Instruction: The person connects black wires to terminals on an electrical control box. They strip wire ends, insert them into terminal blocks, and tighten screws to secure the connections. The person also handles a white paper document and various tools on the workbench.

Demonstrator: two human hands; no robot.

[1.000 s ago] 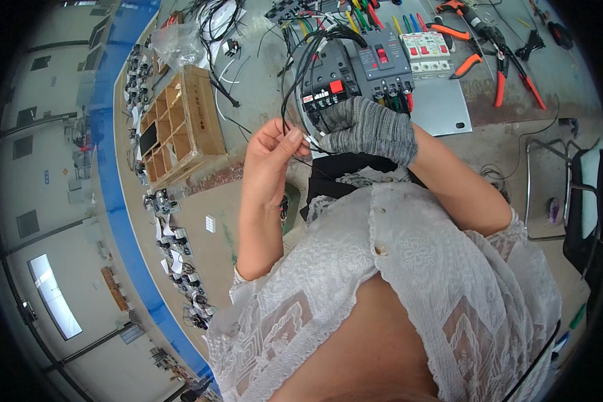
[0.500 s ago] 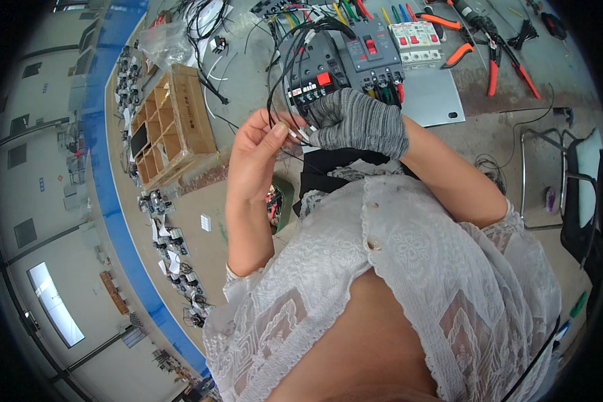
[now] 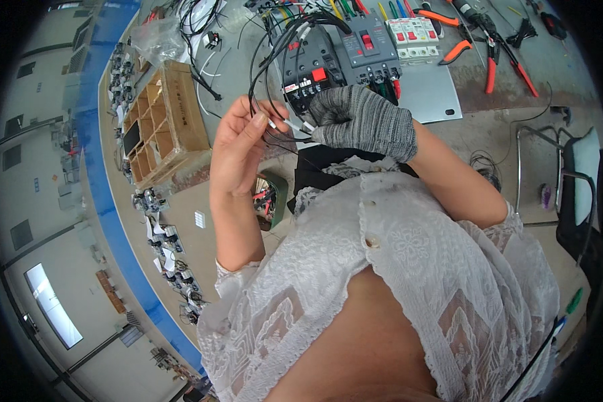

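Observation:
My bare left hand (image 3: 240, 144) pinches a thin black wire with a white sleeve (image 3: 271, 123) between thumb and fingers. On my right hand (image 3: 363, 123) is a grey striped knit glove; its fingers are closed round several black wires (image 3: 289, 139) whose white-sleeved ends stick out toward the left hand. These wires loop up to a dark contactor block (image 3: 309, 63) with a red button, just beyond both hands. Right of that block stands a grey circuit breaker (image 3: 370, 45) with a red switch. The gloved fingertips are partly hidden.
White miniature breakers (image 3: 414, 37) sit on the metal plate (image 3: 430, 100). Red-handled pliers (image 3: 492, 63) and an orange-handled tool (image 3: 457, 51) lie at right. A divided wooden box (image 3: 184, 120) stands left. Below the bench edge are a green bin (image 3: 278, 201) and, at right, a chair (image 3: 569, 181).
My left hand has moved left and slightly down, away from the right hand, drawing its wire along. The gap between the hands is wider. My right hand stays nearly in place.

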